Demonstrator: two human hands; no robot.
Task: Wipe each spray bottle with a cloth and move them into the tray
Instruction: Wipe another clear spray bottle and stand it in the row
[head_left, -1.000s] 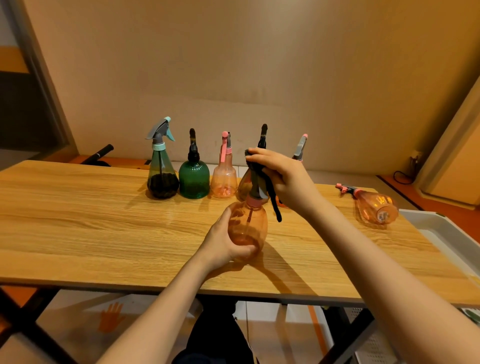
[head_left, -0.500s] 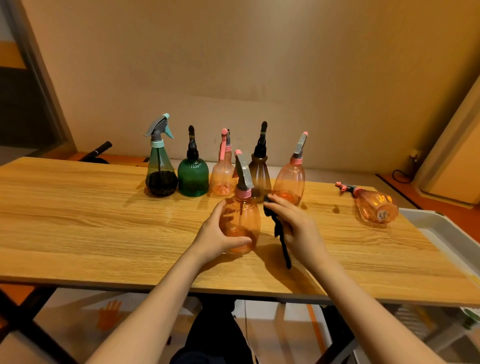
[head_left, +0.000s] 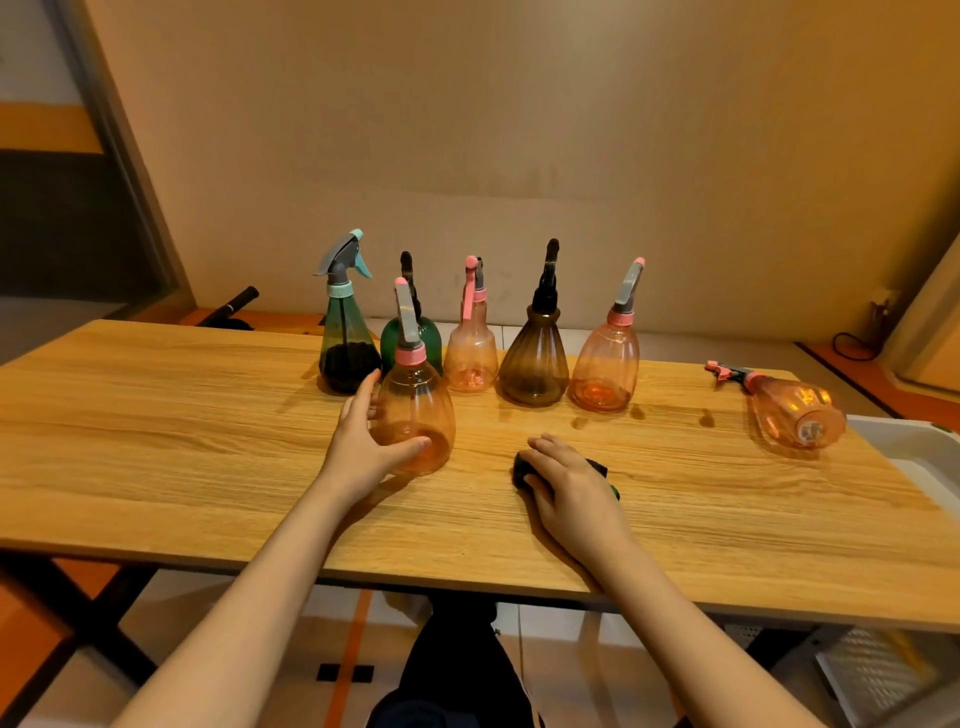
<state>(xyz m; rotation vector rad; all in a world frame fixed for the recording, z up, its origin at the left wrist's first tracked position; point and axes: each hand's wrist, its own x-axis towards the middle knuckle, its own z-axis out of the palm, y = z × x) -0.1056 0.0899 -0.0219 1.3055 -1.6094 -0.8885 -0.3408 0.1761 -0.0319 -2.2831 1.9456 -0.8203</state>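
Left grip (head_left: 363, 447) round bottle (head_left: 414, 410), perhaps upright

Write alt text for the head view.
A person's left hand grips an orange spray bottle standing on a wooden table, while the right hand rests on a dark cloth. Five bottles stand behind; another lies near a white tray.

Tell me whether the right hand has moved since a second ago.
Yes. The right hand has dropped from the held orange bottle to the table, now lying on the dark cloth.
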